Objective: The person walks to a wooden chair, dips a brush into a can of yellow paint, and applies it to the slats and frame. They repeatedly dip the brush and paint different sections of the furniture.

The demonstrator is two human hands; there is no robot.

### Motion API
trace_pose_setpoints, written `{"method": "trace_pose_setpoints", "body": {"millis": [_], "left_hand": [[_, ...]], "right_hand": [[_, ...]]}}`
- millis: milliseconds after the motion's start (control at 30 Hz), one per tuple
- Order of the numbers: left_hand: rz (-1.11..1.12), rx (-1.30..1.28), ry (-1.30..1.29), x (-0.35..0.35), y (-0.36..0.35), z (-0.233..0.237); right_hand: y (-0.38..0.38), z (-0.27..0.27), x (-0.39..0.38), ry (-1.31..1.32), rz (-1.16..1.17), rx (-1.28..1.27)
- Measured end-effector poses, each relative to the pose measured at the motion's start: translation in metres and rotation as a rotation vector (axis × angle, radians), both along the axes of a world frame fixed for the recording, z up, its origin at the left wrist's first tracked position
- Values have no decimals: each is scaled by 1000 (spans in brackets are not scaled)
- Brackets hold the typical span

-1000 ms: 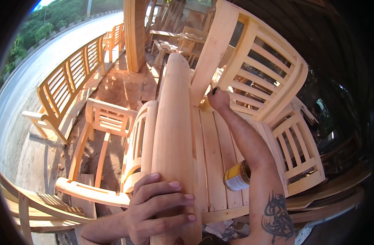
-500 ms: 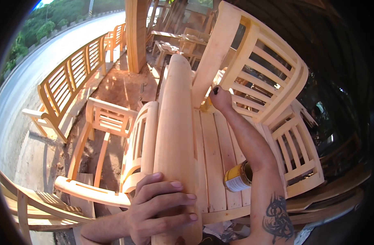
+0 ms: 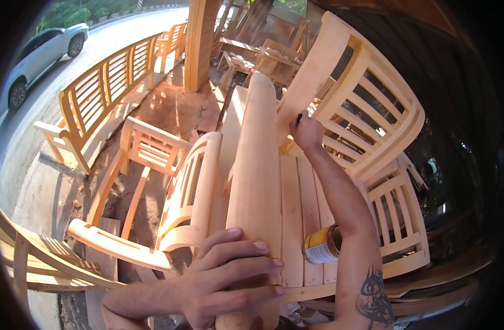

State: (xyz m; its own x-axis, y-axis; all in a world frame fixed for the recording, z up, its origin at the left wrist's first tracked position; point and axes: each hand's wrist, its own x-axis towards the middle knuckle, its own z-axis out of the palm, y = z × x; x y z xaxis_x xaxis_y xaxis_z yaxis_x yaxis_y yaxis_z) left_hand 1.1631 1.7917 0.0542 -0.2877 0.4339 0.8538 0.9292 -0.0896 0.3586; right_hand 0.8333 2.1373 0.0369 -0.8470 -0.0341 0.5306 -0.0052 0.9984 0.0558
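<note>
The head view looks down on an open-sided workshop beside a road (image 3: 70,71), with a red dirt floor (image 3: 175,107) and bare, unfinished wooden furniture all around. A slatted bench (image 3: 100,91) stands along the road edge, where a white car (image 3: 40,55) is passing. A thick wooden post (image 3: 201,44) rises behind it. A low armchair (image 3: 147,151) sits on the dirt to the left.

Directly below is a chair with a slatted seat (image 3: 301,192), and a yellow tin can (image 3: 319,246) lies on the slats near the right forearm.

The left hand (image 3: 230,278) clasps the near end of the chair's rounded armrest (image 3: 257,165), its fingers (image 3: 252,261) curled across the top, slightly spread. The right hand (image 3: 307,133) reaches far forward, its fingers closed tight round a small dark tool (image 3: 299,117), whose tip touches the slanted back post (image 3: 312,71) just above the seat.
</note>
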Motion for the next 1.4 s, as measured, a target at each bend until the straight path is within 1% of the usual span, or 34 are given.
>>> {"method": "trace_pose_setpoints", "body": {"millis": [67,167,267,300,400,433,533,567,667,700,800,833,933,1000,1067,1167,1267,1300,1400], "left_hand": [[-11,-9,-3,0,-2,1],[-20,-7,-5,-1,-1,1],[-21,-7,-3,-1,-1,1],[-20,-7,-6,-1,-1,0],[-21,2,-14,-1,0,-1],[-21,7,-13,-1,0,-1],[-21,13,-8,0,0,-2],[-19,15,-5,0,-1,-2],[-24,30,-3,0,0,-2],[-20,2,-20,0,0,-4],[-16,-37,-51,-2,1,-14],[-25,-34,-44,-3,1,-16],[-33,36,-20,-1,0,-8],[-37,75,-9,1,0,-4],[-32,89,-9,1,-1,-4],[-37,88,-4,2,-1,-4],[-46,101,-1,1,-1,-6],[-45,102,-1,2,-1,-7],[-45,103,-2,2,-2,-6]], "right_hand": [[-4,0,2,-4,-22,-2],[19,-40,-11,-21,65,30],[26,-35,-12,22,16,58],[25,-24,-13,93,7,90],[7,27,0,270,55,60],[8,33,-3,369,109,39],[4,24,2,285,145,-37],[3,15,4,185,96,-57],[26,-20,-13,62,129,46],[31,-16,-15,23,107,82],[19,33,-2,173,39,123],[19,49,0,272,81,168],[7,78,9,356,153,81],[4,66,9,272,123,35],[9,35,2,173,147,-11],[24,8,-12,33,36,92],[26,33,-10,196,72,173],[22,47,-5,203,105,180],[13,64,-1,356,140,134]]}}
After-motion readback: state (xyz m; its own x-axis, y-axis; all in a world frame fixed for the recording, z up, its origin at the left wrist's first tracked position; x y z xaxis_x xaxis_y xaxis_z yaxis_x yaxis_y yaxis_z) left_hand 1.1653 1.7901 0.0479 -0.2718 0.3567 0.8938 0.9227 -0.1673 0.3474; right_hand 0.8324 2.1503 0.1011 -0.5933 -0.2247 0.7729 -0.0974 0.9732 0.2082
